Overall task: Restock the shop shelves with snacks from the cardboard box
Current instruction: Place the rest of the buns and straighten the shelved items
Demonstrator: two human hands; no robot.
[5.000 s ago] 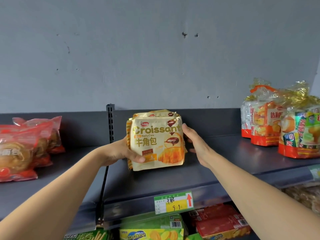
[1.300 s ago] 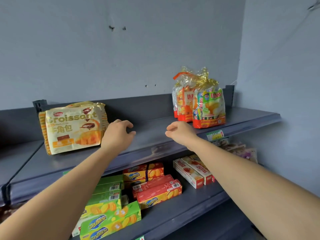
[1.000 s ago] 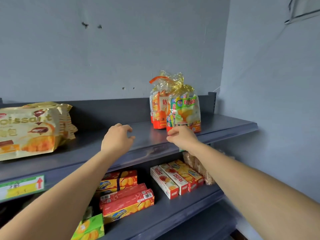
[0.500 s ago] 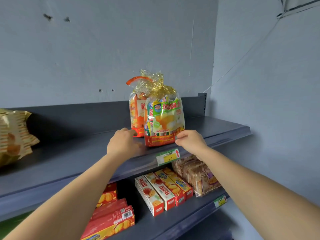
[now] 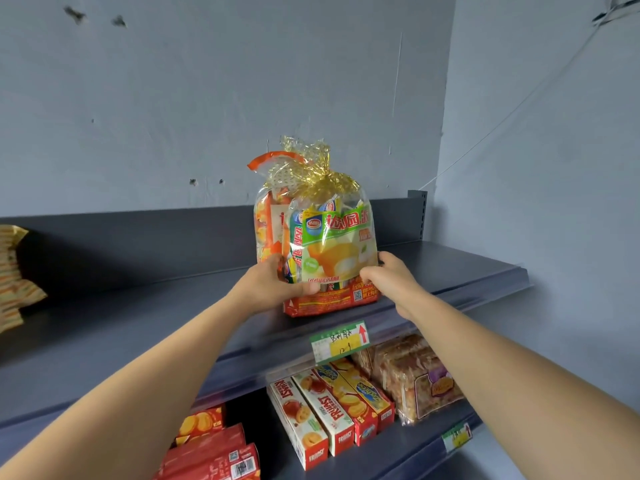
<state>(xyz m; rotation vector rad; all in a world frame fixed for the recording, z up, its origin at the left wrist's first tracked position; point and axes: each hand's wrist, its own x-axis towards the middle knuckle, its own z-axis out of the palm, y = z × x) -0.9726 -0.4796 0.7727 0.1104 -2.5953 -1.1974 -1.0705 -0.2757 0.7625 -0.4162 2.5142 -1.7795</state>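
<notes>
A clear snack bag (image 5: 332,244) with green and orange packs inside and a gold tied top stands at the front of the upper grey shelf (image 5: 138,323). My left hand (image 5: 266,289) grips its lower left side, thumb across the front. My right hand (image 5: 391,278) grips its lower right corner. A second, orange bag (image 5: 268,220) stands right behind it. The cardboard box is out of view.
Croissant packs (image 5: 14,271) lie at the shelf's far left. A price tag (image 5: 341,341) hangs on the shelf edge. On the lower shelf lie biscuit boxes (image 5: 329,410), a wrapped cake pack (image 5: 415,375) and red boxes (image 5: 214,452). A wall closes in on the right.
The view has swung right from the croissant packs to the tied bags. Both hands went from hovering over the shelf to gripping the front bag's lower sides.
</notes>
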